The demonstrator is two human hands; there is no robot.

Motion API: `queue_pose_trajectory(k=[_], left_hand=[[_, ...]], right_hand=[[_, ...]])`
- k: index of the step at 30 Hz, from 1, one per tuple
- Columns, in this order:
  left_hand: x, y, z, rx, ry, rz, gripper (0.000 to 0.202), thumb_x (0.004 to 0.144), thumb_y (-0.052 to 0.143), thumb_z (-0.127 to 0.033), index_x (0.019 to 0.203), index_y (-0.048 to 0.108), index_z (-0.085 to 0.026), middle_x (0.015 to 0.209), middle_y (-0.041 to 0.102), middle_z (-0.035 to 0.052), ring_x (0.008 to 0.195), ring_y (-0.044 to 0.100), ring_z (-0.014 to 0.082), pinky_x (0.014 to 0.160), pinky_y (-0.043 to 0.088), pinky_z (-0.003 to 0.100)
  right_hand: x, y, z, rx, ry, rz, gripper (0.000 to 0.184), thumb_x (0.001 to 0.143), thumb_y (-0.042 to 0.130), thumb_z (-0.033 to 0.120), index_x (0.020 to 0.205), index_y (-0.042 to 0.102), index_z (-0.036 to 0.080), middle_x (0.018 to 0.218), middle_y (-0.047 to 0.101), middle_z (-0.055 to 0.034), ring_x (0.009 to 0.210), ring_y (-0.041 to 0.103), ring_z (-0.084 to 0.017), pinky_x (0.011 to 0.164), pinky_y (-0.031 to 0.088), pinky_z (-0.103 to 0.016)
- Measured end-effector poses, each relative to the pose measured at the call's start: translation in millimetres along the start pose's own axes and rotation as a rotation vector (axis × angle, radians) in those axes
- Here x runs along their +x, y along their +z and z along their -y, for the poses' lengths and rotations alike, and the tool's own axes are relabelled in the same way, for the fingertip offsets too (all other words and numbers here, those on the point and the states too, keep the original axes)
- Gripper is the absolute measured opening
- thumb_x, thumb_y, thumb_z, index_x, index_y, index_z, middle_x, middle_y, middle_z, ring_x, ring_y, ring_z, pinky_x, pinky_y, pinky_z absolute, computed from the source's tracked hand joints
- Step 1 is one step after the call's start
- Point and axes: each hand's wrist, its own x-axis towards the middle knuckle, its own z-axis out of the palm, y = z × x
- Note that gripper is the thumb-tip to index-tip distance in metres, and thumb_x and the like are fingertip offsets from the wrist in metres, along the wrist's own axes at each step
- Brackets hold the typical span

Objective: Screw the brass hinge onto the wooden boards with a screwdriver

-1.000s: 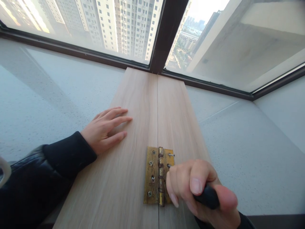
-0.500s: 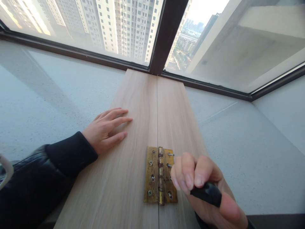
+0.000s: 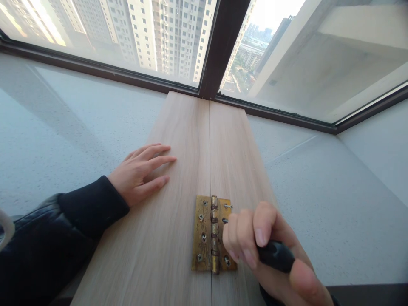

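A worn brass hinge (image 3: 203,233) lies across the seam of two pale wooden boards (image 3: 188,127). Several cross-head screws sit in its left leaf. On the right leaf, a screw (image 3: 228,206) near the top leans and stands proud, and another screw (image 3: 227,260) shows near the bottom. My right hand (image 3: 255,233) is closed around the black handle of a screwdriver (image 3: 276,256) over the right leaf. Its tip and part of that leaf are hidden behind my fingers. My left hand (image 3: 143,172) rests on the left board with its fingers spread, holding nothing.
Dark-framed windows (image 3: 208,55) stand at the far end of the boards, with tall buildings outside. A speckled white sill (image 3: 105,114) extends on both sides under the boards. Part of a pale curved object (image 3: 6,229) shows at the left edge.
My right hand has shifted slightly left and its grip on the screwdriver handle has turned a little. My left hand stays in place on the board.
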Motion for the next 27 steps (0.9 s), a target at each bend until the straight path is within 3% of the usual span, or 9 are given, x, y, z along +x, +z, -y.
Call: queue_pose_trajectory(k=[3,5,9,13,17,20,23,27], left_hand=[[0.2,0.9,0.4,-0.001,0.002,-0.003,0.044,0.095,0.040,-0.041,0.131,0.056,-0.021,0.144,0.048,0.0118,0.139,0.037,0.0315,0.110,0.035,0.054],[0.2,1.6,1.0,-0.001,0.003,-0.001,0.044,0.095,0.040,-0.041,0.131,0.055,-0.021,0.144,0.048,0.0113,0.139,0.037,0.0307,0.111,0.034,0.053],[0.1,2.3,1.9,-0.002,0.003,-0.007,0.044,0.095,0.040,-0.042,0.131,0.055,-0.022,0.144,0.048,0.0110,0.139,0.037,0.0304,0.111,0.034,0.053],[0.3,1.9,2.0,0.001,0.006,-0.003,0.044,0.095,0.041,-0.041,0.131,0.056,-0.021,0.144,0.048,0.0117,0.139,0.037,0.0311,0.111,0.034,0.053],[0.7,1.5,1.2,0.003,0.004,0.001,0.044,0.095,0.041,-0.041,0.130,0.056,-0.021,0.144,0.048,0.0115,0.139,0.037,0.0314,0.112,0.033,0.053],[0.8,1.7,0.6,0.009,-0.006,0.006,0.044,0.095,0.040,-0.042,0.130,0.056,-0.021,0.144,0.048,0.0111,0.139,0.037,0.0312,0.112,0.033,0.053],[0.8,2.0,0.4,0.011,-0.009,0.004,0.045,0.094,0.040,-0.042,0.130,0.056,-0.020,0.144,0.048,0.0116,0.139,0.037,0.0312,0.112,0.033,0.053],[0.9,2.1,0.9,0.009,-0.008,0.003,0.044,0.094,0.040,-0.042,0.130,0.056,-0.021,0.144,0.048,0.0110,0.139,0.037,0.0308,0.112,0.033,0.053]], right_hand=[[-1.2,-8.9,-3.3,-0.115,-0.109,-0.029,0.033,0.082,0.070,0.060,0.094,0.062,0.030,0.086,0.047,0.0013,0.072,0.044,-0.014,0.064,0.034,-0.029],[-1.6,-14.0,-4.1,-0.171,-0.154,-0.031,0.033,0.082,0.070,0.060,0.097,0.067,0.031,0.088,0.048,0.0004,0.076,0.046,-0.014,0.066,0.036,-0.029],[0.2,-15.2,-3.5,-0.166,-0.175,-0.005,0.032,0.088,0.065,0.056,0.104,0.070,0.028,0.082,0.051,-0.0012,0.074,0.047,-0.015,0.065,0.038,-0.030],[6.7,-9.6,-6.3,-0.086,-0.147,0.066,0.027,0.094,0.057,0.054,0.107,0.070,0.034,0.069,0.051,0.0011,0.062,0.047,-0.013,0.056,0.038,-0.026],[8.7,-4.3,-9.1,-0.042,-0.108,0.150,0.035,0.101,0.046,0.052,0.096,0.072,0.029,0.053,0.045,0.0035,0.047,0.039,-0.010,0.050,0.032,-0.025],[4.3,-1.2,-6.3,-0.019,-0.064,0.130,0.042,0.104,0.036,0.051,0.090,0.065,0.024,0.053,0.040,0.0041,0.046,0.031,-0.010,0.052,0.028,-0.026],[-0.5,-1.9,-1.2,0.017,-0.023,0.086,0.036,0.098,0.044,0.061,0.097,0.055,0.027,0.056,0.034,0.0059,0.051,0.027,-0.012,0.057,0.027,-0.028],[-0.5,-7.7,3.2,-0.091,-0.115,0.024,0.032,0.088,0.061,0.062,0.094,0.062,0.030,0.081,0.049,0.0009,0.070,0.044,-0.014,0.066,0.036,-0.029]])
